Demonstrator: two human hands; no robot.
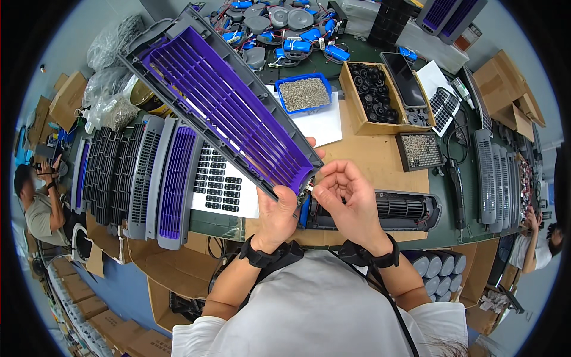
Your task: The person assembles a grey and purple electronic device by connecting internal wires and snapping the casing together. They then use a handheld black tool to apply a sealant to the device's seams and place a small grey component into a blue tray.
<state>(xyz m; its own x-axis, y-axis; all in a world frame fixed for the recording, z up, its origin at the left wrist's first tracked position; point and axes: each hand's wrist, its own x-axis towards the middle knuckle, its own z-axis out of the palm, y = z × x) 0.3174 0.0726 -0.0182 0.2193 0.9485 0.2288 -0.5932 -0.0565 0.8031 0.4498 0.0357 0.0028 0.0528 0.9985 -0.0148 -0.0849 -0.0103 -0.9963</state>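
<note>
You've got one purple grille [229, 107] already seated in one gray frame [254, 90], tilted above the desk [217, 224], left grip [276, 217] clasping its near end, right grip [351, 205] curled there, pinching what I can't tell, one open housing [410, 224] lying unjoined, near right.

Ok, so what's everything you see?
Table: one, green, middle
Slatted casing: one, purple-grey, held up
Rotor housing: one, dark grey, table front
Filled tray: one, blue, table middle
Parts box: one, tan, right of tray
Corded tool: one, black, right
Packs: many, blue, table back
Slatted panels: several, grey and purple, left
Grilles: several, grey, right
Pads: many, black, left of middle
Cylinders: several, grey, lower right
Cartons: several, brown, both sides
Other people: two, light tops, edges
Left hand: one, bare, on casing
Right hand: one, bare, by casing
</note>
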